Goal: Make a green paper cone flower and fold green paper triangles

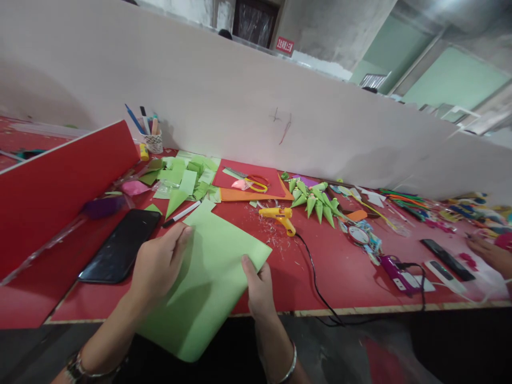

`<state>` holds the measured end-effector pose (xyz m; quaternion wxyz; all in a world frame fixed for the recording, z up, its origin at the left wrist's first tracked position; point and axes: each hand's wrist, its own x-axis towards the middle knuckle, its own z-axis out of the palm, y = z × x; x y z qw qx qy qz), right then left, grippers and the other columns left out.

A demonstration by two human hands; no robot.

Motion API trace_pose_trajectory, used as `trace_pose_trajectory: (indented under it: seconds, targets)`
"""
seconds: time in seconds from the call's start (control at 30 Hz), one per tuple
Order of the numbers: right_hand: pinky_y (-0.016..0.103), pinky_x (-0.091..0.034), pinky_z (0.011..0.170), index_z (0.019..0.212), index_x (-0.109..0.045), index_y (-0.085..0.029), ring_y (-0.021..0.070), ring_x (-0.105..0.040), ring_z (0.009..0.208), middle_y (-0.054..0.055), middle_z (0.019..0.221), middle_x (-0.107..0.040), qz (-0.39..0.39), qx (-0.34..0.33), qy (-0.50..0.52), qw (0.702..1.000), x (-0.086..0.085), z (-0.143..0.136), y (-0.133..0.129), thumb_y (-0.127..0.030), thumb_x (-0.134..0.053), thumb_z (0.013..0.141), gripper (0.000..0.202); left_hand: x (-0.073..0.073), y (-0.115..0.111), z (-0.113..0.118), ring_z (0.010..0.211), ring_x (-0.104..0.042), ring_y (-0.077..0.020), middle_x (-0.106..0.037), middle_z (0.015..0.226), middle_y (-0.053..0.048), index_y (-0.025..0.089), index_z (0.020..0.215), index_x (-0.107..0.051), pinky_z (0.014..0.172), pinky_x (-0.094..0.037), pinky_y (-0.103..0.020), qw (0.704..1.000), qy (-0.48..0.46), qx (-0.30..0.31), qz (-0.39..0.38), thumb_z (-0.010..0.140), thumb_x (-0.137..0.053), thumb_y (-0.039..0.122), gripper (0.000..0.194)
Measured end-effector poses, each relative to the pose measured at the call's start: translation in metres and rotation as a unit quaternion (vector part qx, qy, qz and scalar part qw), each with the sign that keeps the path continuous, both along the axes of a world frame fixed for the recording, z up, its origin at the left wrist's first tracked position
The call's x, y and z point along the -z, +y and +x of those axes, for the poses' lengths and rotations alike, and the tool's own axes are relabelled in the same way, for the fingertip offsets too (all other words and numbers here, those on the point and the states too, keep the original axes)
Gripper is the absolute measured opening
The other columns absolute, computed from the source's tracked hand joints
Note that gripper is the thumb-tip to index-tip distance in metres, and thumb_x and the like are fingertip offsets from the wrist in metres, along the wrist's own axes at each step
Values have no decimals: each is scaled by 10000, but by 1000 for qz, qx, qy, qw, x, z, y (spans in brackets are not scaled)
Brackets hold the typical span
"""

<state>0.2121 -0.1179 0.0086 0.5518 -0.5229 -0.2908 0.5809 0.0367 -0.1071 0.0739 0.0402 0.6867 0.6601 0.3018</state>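
A large light green paper sheet is held between both hands over the red table's front edge. My left hand grips its upper left side, fingers closed. At its right corner, my right hand pinches the paper with the thumb on top. The sheet tilts down toward my lap. Just beyond it lie a white marker and a yellow glue gun. Green paper pieces are piled behind, and scissors rest on red paper.
A black phone lies left, beside an upright red board. A pen cup stands behind. Green paper cones, a purple power strip and the glue gun's cord are right. Another person's hand is far right.
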Motion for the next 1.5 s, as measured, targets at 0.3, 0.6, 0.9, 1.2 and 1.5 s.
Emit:
trace_pose_trajectory:
  seconds: [0.3,0.6,0.9,1.2,1.5]
  targets:
    - [331,-397,875,1071,-537,-189,177,-527,943,61,1017,-578,303,-52,-299,903,-46,32,23,-262,-560,766,314,-11,21,0,474,-442,-146,-451,472,6,198,695,-577,490,-229,-257,955,241,171,10,891,-292,325,368]
    - [221,-213,493,572,-367,-186,80,-313,498,-59,529,-315,235,-135,-348,898,-29,24,21,-340,-408,868,336,16,31,13,451,-482,-133,-508,474,19,202,726,-582,458,-231,-258,930,266,254,8,881,-374,270,268]
    - [221,-218,501,579,-285,-205,87,-277,515,-67,541,-266,169,-18,-363,916,-15,44,27,-427,-374,868,374,48,18,9,661,-588,-171,-643,717,-48,166,754,-576,600,-390,-263,961,225,159,5,907,-328,288,316]
    - [253,-334,576,829,-586,-165,158,-492,620,28,657,-568,141,-93,-591,789,1,55,28,-283,-421,848,204,64,48,-1,626,-630,-173,-651,751,-52,171,795,-569,482,-387,-226,927,244,226,-173,818,-396,97,189]
    - [400,-323,1007,1275,-464,-193,255,-368,1245,103,1327,-457,209,-247,-652,685,6,24,16,-312,-390,890,409,72,82,7,723,-660,-244,-667,842,-129,121,903,-581,525,-451,-277,919,277,227,-165,829,-392,87,206]
